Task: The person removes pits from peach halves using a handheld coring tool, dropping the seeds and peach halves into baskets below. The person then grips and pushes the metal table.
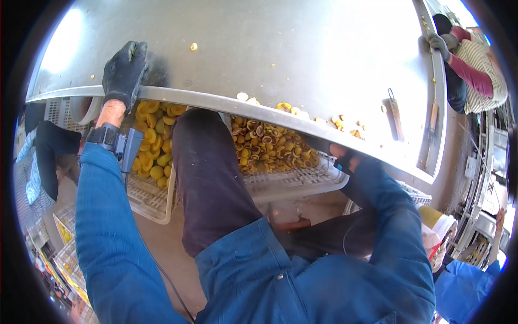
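Observation:
My left hand (125, 75), in a black glove, rests over the near rim of a metal table (226, 52). Its fingers are curled, and whether they hold anything is hidden. Below it stands a plastic crate (168, 202) of yellow stone fruit (156, 137), many of them halved. My right hand (320, 143) reaches under the table rim, mostly covered by it, so its fingers cannot be made out. Beside that hand, a second plastic crate (299, 184) holds small fruit halves (271, 143) with brown hollows.
Fruit pieces (284, 107) lie along the table's near edge. Toward the right lie a wooden-handled tool (396, 117) and another handled tool (434, 117). A gloved co-worker (477, 77) sits beyond the right edge; another person (44, 158) is at left. A bucket (443, 224) stands at right.

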Demonstrator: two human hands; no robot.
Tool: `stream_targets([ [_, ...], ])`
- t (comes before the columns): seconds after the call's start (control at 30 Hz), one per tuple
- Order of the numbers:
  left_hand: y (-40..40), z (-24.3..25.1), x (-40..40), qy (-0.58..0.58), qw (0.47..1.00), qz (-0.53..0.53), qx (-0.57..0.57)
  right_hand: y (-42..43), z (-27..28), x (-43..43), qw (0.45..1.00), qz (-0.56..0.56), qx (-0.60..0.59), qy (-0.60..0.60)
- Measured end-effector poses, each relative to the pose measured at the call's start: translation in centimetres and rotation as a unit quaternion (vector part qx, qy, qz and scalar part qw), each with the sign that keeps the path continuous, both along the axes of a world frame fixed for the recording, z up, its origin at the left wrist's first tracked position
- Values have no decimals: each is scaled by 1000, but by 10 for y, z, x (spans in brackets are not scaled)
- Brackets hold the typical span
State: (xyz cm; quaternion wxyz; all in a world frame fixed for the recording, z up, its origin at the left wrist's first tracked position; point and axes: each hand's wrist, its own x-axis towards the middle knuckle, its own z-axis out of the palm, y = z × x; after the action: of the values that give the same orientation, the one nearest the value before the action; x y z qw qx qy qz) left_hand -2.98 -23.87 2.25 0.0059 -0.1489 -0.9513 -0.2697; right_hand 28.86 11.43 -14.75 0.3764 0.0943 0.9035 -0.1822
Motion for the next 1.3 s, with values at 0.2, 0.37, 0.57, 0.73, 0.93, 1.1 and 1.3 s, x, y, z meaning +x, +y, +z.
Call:
stream_targets([
  [0.2, -1, 3, 7, -10, 1000, 4, 14, 32, -104, 2, 996, -36, 85, 12],
  [0.37, -5, 3, 6, -27, 999, 6, 42, 29, -132, 4, 995, -45, 89, 23],
  [0.57, -2, 2, 6, -33, 998, 15, 46, 12, -139, 3, 996, -45, 70, 44],
  [0.73, -10, 1, 0, -34, 999, 7, 25, -27, -138, 3, 995, -27, -45, 89],
  [0.93, -19, 1, 9, -52, 997, 41, 45, -139, -68, -11, 966, 44, -254, 1],
  [1.1, 6, 4, 7, -28, 998, 15, 52, -145, -104, -12, 962, 127, -240, -11],
  [1.3, -7, 0, 1, -10, 1000, 10, -14, -146, -106, -2, 958, 167, -227, 61],
])
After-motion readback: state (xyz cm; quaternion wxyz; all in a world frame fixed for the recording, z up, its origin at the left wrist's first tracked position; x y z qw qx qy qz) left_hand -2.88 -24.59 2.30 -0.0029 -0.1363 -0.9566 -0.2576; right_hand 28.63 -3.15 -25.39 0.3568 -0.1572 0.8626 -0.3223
